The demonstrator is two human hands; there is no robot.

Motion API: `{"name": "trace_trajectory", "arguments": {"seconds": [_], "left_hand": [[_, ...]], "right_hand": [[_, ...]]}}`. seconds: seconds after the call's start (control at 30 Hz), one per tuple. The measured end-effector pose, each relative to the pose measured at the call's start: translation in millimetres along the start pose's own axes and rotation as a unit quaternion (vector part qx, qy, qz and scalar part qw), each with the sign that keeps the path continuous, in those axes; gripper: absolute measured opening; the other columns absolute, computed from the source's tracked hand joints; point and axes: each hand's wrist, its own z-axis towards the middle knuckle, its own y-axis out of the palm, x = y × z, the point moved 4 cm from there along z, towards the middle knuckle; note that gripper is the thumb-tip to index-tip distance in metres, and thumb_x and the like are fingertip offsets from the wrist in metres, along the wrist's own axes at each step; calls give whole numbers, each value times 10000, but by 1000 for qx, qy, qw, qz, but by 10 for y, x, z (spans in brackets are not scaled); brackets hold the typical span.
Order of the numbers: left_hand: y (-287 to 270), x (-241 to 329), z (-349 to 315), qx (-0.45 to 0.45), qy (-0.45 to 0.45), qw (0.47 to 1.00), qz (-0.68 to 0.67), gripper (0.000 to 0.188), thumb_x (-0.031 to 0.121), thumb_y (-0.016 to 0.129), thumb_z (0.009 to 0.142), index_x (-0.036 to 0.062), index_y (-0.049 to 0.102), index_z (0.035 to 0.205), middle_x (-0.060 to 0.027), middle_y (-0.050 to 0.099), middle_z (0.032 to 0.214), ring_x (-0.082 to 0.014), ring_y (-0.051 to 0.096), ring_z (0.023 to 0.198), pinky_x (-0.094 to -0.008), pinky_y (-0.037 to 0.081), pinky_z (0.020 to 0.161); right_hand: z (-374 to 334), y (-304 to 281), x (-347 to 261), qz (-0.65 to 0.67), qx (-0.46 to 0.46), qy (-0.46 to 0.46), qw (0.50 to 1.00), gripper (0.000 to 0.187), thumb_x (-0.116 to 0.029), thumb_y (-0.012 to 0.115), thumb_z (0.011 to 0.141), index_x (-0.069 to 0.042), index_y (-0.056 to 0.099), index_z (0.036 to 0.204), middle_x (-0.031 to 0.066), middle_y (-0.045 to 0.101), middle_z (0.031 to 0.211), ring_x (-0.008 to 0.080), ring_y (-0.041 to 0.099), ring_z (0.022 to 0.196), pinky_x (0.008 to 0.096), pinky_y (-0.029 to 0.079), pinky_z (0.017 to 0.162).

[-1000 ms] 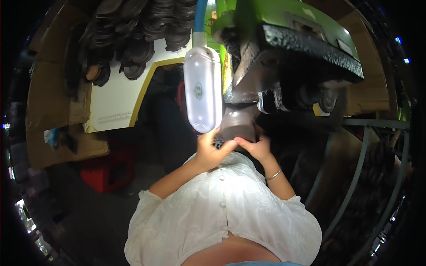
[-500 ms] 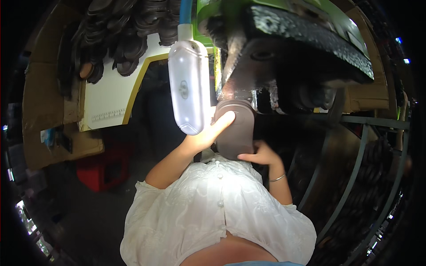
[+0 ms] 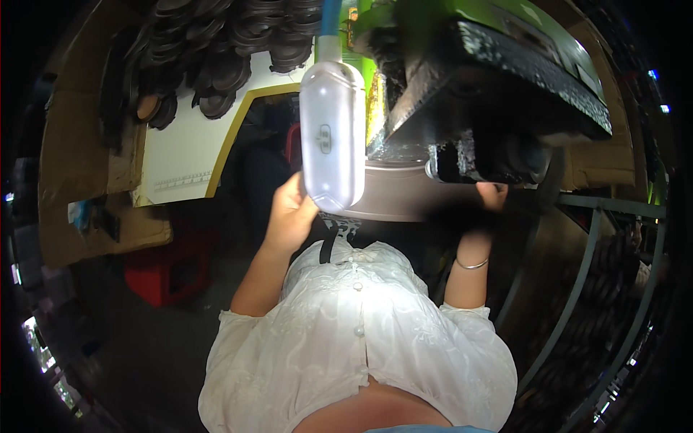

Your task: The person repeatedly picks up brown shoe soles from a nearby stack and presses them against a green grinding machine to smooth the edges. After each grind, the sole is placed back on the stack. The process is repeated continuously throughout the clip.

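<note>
A brown shoe sole (image 3: 393,191) lies crosswise in front of me, its far edge up against the underside of a green and black machine (image 3: 505,86). My left hand (image 3: 291,216) is closed on the sole's left end, though the lamp hides where the fingertips meet it. At the other end is my right hand (image 3: 491,196), its fingers curled up beside the machine's black parts. A dark blurred part covers much of that hand and the sole's right end. A pale elongated lamp (image 3: 332,137) hangs over the left part of the sole.
Several stacks of dark soles (image 3: 216,79) lie on a white table (image 3: 177,162) at the left, with cardboard (image 3: 65,151) beside it. A red stool (image 3: 162,274) stands below. To the right is a metal rack (image 3: 577,278).
The sole has turned from lengthwise to crosswise. My left hand has moved left to one end, and my right hand has moved right and farther away. The view has shifted slightly.
</note>
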Motion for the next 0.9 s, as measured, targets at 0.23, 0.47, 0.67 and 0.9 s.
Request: {"name": "trace_trajectory", "arguments": {"seconds": [0.23, 0.47, 0.67, 0.9], "left_hand": [[-666, 85, -64, 115, -52, 992, 26, 277, 115, 487, 848, -19, 496, 1089, -65, 581, 955, -100, 554, 839, -233, 441, 749], [-785, -528, -179, -19, -209, 947, 245, 280, 10, 495, 719, -22, 565, 988, -47, 610, 871, -126, 588, 736, -231, 466, 661], [300, -616, -60, -201, -85, 915, 340, 324, 126, 650, 734, -11, 573, 1017, -82, 629, 889, -136, 582, 792, -283, 465, 713], [740, 40, 273, -59, -20, 988, 138, 198, 177, 612, 819, -5, 617, 894, -35, 620, 747, -89, 550, 636, -235, 454, 597]], "right_hand": [[-353, 643, 307, -26, -48, 20, 998, 296, 16, 605, 734, 14, 501, 1011, 29, 572, 873, 79, 534, 777, 223, 434, 730], [-191, 943, 201, -150, -214, 80, 962, 382, 22, 643, 740, 32, 475, 1083, 67, 572, 992, 115, 543, 911, 249, 427, 837], [-14, 1003, 74, -268, -311, 11, 912, 489, -44, 742, 664, 27, 503, 1084, 86, 578, 1044, 138, 556, 929, 269, 431, 861], [-155, 605, 201, -176, -328, 167, 913, 578, -149, 727, 682, 26, 474, 1171, 107, 559, 1094, 180, 506, 1033, 306, 385, 911]]}}
